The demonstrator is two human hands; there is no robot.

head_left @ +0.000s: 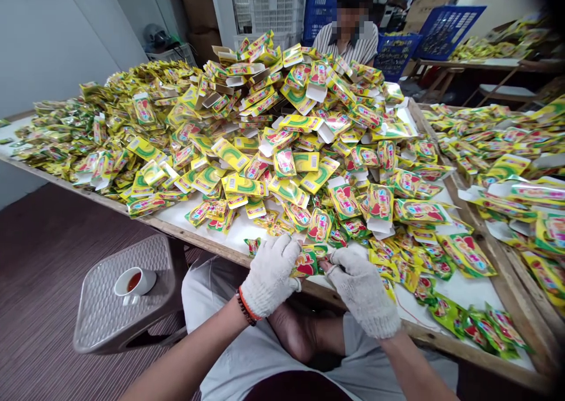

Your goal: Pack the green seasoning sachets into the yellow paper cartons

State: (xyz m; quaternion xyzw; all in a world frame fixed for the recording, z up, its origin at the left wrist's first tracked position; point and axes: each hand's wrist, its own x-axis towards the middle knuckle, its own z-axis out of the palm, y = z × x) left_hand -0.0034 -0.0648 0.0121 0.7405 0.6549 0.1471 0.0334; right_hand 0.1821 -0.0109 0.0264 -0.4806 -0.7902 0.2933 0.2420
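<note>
My left hand (270, 278), in a white knitted glove, is closed around a small yellow, green and red printed box (305, 263) at the table's front edge. My right hand (365, 290), gloved with bare fingertips showing, pinches at the right end of that box. Part of the box is hidden by the left fingers. Right behind my hands lie small shiny packets (388, 265) and more printed boxes (320, 224), some with white end flaps standing open. A row of green and red packets (477, 324) lies to the right of my right hand.
A large heap of boxes and packets (154, 100) covers the wood-edged table (185, 231). A wooden divider (477, 224) separates another pile at right. On a grey stool (99, 307) at left stands a cup (136, 283) of reddish drink. A person (320, 39) sits across, near blue crates (450, 33).
</note>
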